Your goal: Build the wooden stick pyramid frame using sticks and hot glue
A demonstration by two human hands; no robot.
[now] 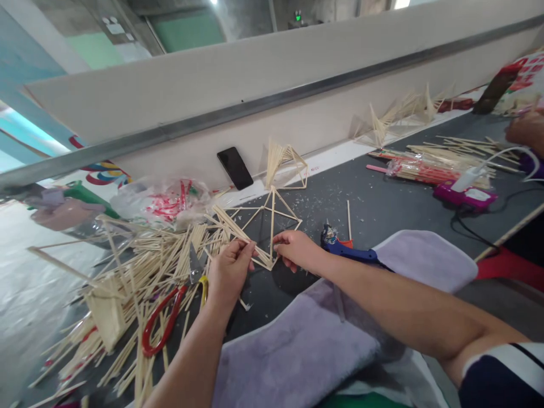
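On the dark table stands a pyramid-like frame of thin wooden sticks (272, 218), its near corner between my hands. My left hand (232, 269) is closed, thumb and fingers pinching a row of thin wooden sticks (233, 224) that slopes down to that corner. My right hand (297, 249) has its fingers bent together at the frame's near upright stick; the exact contact at the fingertips is hard to make out. A blue glue gun (351, 249) lies just beyond my right forearm. Scissors with red and yellow handles (164, 323) rest among loose sticks left of my left hand.
A heap of loose sticks (148, 266) and a plastic bag (170, 201) lie at left. Behind the frame are a phone (235, 168) and another stick model (287, 164). A purple power socket (465, 195) and another person's hand (527, 130) are at right. Lilac cloth (297, 345) covers the near edge.
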